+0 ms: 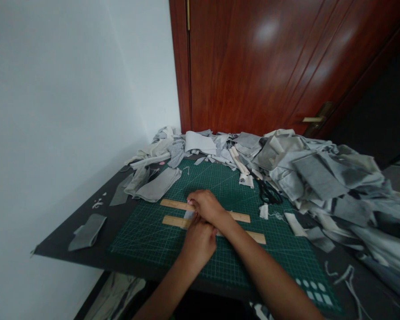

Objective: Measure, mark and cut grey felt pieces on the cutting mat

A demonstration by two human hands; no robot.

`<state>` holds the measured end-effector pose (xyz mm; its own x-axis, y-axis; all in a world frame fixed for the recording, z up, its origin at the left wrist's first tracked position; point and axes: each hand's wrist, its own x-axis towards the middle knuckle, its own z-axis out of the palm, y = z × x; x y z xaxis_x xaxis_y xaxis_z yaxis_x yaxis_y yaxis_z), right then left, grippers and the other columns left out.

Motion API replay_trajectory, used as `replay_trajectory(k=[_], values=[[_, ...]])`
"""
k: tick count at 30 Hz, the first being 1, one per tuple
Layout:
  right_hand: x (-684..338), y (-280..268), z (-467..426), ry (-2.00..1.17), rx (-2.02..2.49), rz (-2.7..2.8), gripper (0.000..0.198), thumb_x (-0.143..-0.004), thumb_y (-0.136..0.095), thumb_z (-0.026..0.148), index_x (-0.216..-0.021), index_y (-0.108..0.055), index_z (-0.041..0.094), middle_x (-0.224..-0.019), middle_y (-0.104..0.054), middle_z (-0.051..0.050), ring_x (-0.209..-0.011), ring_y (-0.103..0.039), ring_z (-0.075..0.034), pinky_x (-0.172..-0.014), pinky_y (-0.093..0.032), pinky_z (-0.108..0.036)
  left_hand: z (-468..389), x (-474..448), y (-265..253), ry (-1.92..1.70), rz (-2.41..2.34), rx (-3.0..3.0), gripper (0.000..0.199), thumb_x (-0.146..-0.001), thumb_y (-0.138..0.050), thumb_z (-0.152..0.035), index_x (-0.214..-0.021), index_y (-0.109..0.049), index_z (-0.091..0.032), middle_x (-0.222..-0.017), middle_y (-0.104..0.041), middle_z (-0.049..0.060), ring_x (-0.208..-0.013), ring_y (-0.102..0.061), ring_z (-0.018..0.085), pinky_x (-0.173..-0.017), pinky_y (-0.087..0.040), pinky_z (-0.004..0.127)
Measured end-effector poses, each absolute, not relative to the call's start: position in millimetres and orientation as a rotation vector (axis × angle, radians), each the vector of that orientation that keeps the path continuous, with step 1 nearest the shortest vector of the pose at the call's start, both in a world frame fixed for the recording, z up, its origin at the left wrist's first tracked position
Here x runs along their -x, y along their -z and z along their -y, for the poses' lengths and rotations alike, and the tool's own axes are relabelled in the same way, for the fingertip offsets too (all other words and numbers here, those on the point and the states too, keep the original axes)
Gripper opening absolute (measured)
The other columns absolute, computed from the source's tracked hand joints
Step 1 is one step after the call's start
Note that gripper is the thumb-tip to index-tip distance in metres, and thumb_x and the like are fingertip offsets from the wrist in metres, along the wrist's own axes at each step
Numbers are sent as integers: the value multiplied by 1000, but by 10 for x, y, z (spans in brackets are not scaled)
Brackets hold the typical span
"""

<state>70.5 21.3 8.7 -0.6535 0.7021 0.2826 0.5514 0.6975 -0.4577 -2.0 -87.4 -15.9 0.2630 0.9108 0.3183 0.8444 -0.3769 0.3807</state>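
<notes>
Two wooden rulers lie across the green cutting mat, an upper ruler (175, 204) and a lower ruler (172, 221). Between them shows part of a small grey fabric piece (188, 215), mostly covered by my hands. My right hand (206, 205) is closed over the upper ruler, its fingers pinched round a small pinkish-white thing I cannot make out. Just below and touching it, my left hand (200, 243) is closed over the lower ruler, knuckles up. Its fingertips are hidden, so what it grips does not show.
Grey and white fabric scraps (323, 173) are heaped along the right and back of the table. Black scissors (269, 193) lie at the mat's (143, 240) right side. Folded grey cloth (88, 232) rests at left. A wall and a wooden door (246, 66) stand behind.
</notes>
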Motion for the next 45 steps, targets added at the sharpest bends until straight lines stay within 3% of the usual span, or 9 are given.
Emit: replay_trajectory(k=[14,22,32,45], values=[[-811,-93,-262,-569,990,2459,20,-85,-56,7,-91,-72,19,-88,-71,-4,-83,-62,-18,-75,-40,-25,867,15,95,-721,-1640,-2339,37,-87,-55,-6,-119,-69,-19,-128,-68,11,-131,-56,31,-119,-33,57],[-1031,-252,-254,-623,1029,2489,17,-79,-59,5,-83,-71,17,-80,-70,-2,-78,-60,-17,-72,-39,-25,856,11,130,-698,-1695,-2375,44,-88,-59,-10,-131,-61,-14,-151,-50,17,-149,-34,34,-122,-31,56],[-1240,-305,-310,-651,1075,2561,19,-82,-60,5,-81,-72,19,-81,-70,-1,-81,-61,-16,-72,-38,-24,844,11,157,-664,-1714,-2410,38,-90,-57,-13,-128,-63,-16,-142,-57,15,-140,-46,33,-121,-32,55],[-1461,-454,-200,-606,1189,2606,18,-84,-59,5,-82,-72,18,-83,-71,-3,-81,-60,-17,-72,-37,-25,831,31,190,-681,-1706,-2414,36,-91,-54,-12,-125,-64,-17,-142,-57,13,-139,-47,32,-120,-34,55]])
